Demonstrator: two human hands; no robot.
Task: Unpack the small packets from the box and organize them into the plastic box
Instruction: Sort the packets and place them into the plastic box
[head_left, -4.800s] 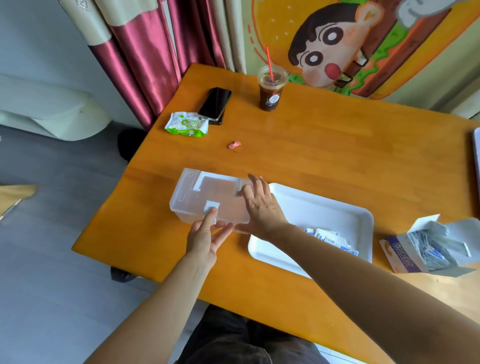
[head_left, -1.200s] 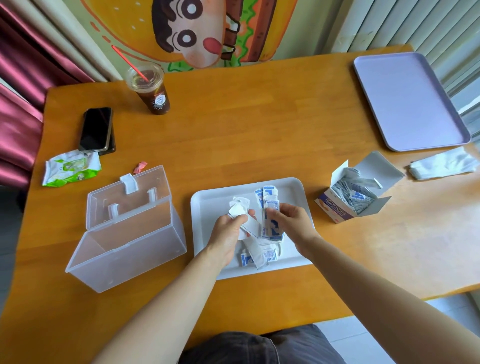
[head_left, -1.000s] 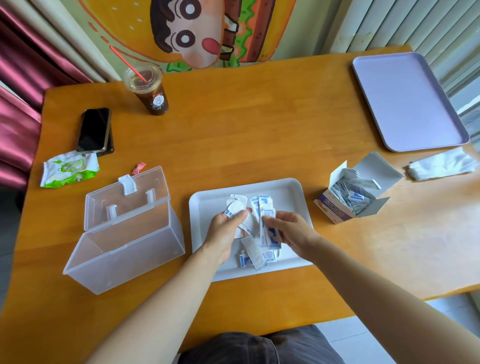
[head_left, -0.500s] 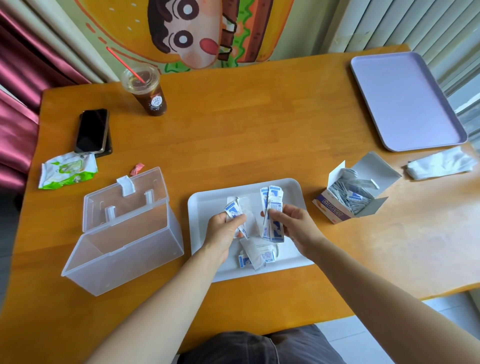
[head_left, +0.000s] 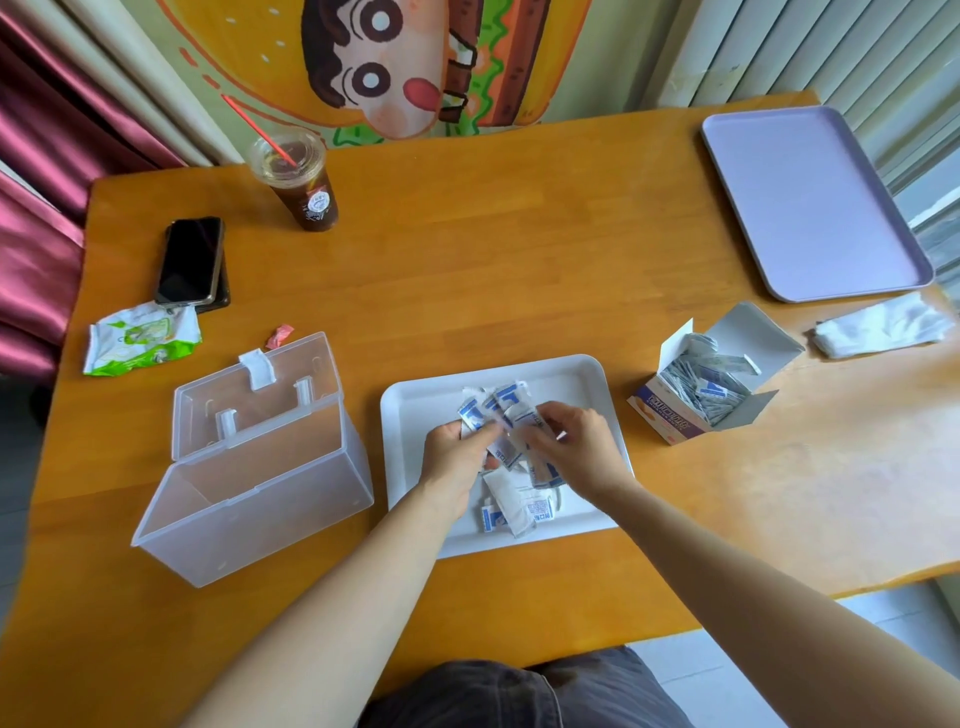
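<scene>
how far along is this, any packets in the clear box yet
Done: the plastic box stands open, and some packets lie on the white tray. In hand: left hand and right hand grip more packets above it. Left: the plastic box looks empty, and the cardboard box holds many more.

Found a clear plastic box at the left of the worktop, upright and empty, with its lid hinged back and standing open on the far side. Found a small cardboard box at the right, flaps open, packed with white-and-blue packets. Noted more packets fanned out above a white tray between the two boxes, pinched in the fingers of the left hand and the right hand, the two bunches touching. Noted a few others lying loose and flat on the tray, just nearer than the hands, overlapping one another.
</scene>
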